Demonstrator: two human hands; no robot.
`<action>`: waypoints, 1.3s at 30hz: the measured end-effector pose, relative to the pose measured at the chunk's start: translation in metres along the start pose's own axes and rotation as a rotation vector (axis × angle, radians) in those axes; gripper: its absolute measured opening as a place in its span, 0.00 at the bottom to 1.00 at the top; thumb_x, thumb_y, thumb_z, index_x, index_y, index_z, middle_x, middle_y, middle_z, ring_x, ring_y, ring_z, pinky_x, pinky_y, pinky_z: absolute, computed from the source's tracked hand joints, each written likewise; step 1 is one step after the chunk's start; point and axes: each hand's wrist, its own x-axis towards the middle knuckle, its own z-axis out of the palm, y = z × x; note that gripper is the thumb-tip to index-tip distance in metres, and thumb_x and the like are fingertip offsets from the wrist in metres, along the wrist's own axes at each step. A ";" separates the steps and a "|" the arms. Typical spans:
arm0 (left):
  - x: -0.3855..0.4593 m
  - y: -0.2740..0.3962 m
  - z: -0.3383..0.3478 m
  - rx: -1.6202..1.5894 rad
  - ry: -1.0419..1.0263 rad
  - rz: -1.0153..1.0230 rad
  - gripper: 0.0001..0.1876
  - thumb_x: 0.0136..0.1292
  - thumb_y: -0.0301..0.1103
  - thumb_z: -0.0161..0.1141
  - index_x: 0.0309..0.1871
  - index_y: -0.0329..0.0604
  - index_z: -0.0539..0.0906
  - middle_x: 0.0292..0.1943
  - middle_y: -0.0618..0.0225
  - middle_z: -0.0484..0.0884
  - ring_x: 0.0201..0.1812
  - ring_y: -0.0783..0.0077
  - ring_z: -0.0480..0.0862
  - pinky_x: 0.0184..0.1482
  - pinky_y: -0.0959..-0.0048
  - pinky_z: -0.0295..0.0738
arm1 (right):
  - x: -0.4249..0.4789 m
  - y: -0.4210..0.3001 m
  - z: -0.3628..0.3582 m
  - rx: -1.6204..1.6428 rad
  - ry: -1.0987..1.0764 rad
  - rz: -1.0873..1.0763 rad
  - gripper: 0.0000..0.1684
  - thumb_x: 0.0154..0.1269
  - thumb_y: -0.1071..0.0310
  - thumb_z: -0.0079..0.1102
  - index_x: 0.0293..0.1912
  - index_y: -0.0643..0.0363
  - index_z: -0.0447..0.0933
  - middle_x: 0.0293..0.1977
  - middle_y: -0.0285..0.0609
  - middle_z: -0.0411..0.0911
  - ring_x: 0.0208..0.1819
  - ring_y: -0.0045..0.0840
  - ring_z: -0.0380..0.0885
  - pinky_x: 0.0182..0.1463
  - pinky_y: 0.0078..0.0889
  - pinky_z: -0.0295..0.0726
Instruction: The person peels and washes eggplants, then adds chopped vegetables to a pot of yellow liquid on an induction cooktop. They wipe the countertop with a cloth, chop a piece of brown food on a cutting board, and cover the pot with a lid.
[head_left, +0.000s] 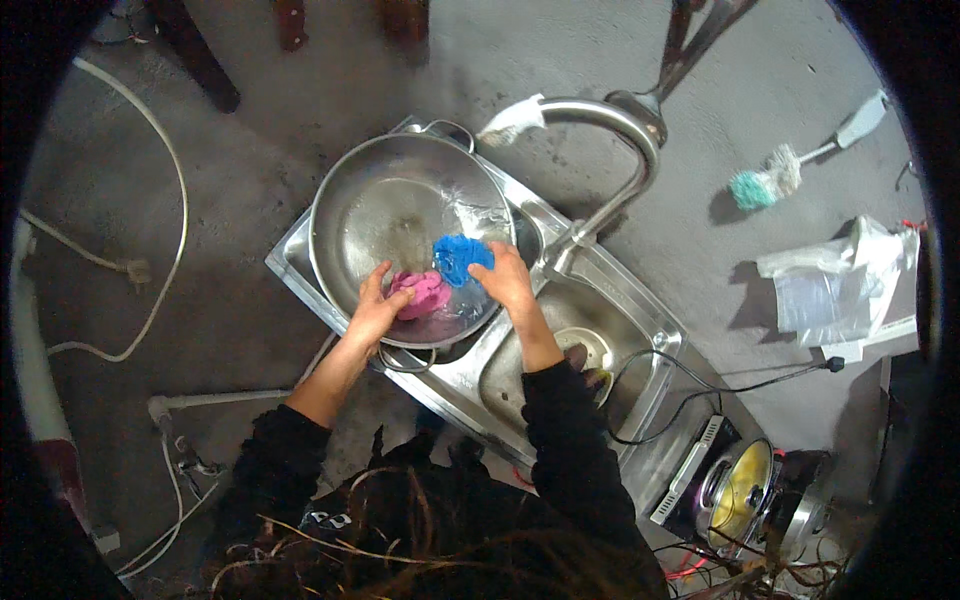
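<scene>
A wide steel basin with two loop handles rests over the left part of a stainless steel sink unit. Inside its near half, my left hand grips a crumpled pink cloth. My right hand reaches over the right rim, with a bunched blue mesh scrubber or cloth between thumb and fingers. The blue and pink pieces lie almost against each other. Wet, shiny patches show on the basin's wall and floor.
A curved faucet with white wrapping on its spout rises behind the sink. In the right bowl sits a pale round container. Further right are a black cable and a lidded pot. A brush hangs on the wall.
</scene>
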 end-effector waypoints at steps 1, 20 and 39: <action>0.003 0.006 0.001 -0.049 0.013 -0.098 0.40 0.57 0.40 0.63 0.71 0.49 0.55 0.65 0.47 0.60 0.62 0.54 0.66 0.59 0.54 0.66 | 0.004 -0.002 0.014 -0.057 0.006 0.045 0.42 0.48 0.50 0.69 0.58 0.63 0.67 0.55 0.61 0.68 0.54 0.50 0.71 0.58 0.42 0.70; 0.054 0.009 0.032 -0.706 -0.021 -0.389 0.17 0.66 0.44 0.56 0.47 0.39 0.76 0.36 0.64 0.81 0.34 0.68 0.82 0.33 0.69 0.79 | 0.006 -0.080 0.058 0.268 0.216 0.049 0.20 0.60 0.49 0.55 0.36 0.57 0.77 0.28 0.55 0.78 0.32 0.49 0.78 0.36 0.52 0.74; 0.098 -0.072 0.005 -1.184 -0.529 -0.419 0.26 0.69 0.56 0.39 0.49 0.42 0.76 0.42 0.59 0.81 0.43 0.59 0.82 0.48 0.58 0.78 | -0.034 -0.126 0.042 0.646 0.019 -0.058 0.20 0.48 0.52 0.71 0.32 0.55 0.75 0.24 0.43 0.76 0.30 0.31 0.77 0.35 0.33 0.75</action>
